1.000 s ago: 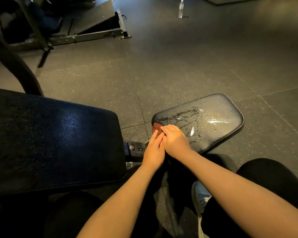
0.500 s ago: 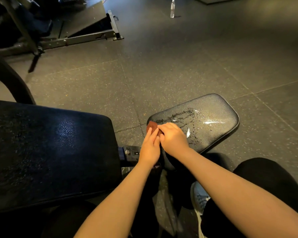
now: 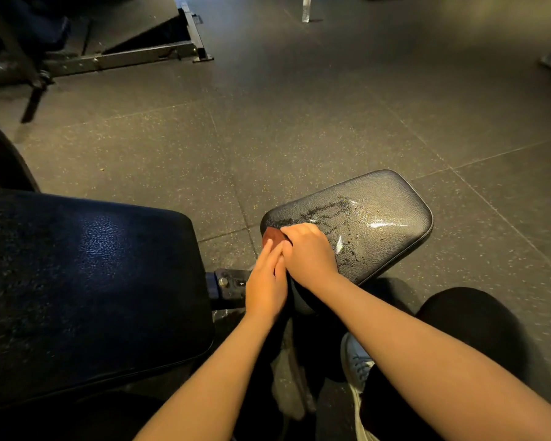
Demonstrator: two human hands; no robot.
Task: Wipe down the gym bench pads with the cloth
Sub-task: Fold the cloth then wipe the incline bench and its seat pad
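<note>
A small black seat pad [image 3: 379, 198] lies ahead of me, wet with droplets and streaks across its middle. At its near left corner a reddish-brown cloth [image 3: 272, 236] is bunched up. My right hand [image 3: 309, 253] lies on the cloth with its fingers curled over it, pressing it onto the pad. Beside it, my left hand [image 3: 264, 284] reaches in with straight fingers and touches the cloth's near edge and my right hand. A larger black back pad [image 3: 86, 281] fills the left side, its surface speckled with moisture.
A metal bracket [image 3: 226, 283] joins the two pads just left of my left hand. A machine frame [image 3: 140, 55] stands on the rubber floor at the back left, a clear bottle [image 3: 306, 9] farther back. My knee and white shoe [image 3: 357, 361] are below right.
Both hands stay on the cloth at the seat pad's near left corner, shifting only slightly. My head has turned a little, so the view has drifted.
</note>
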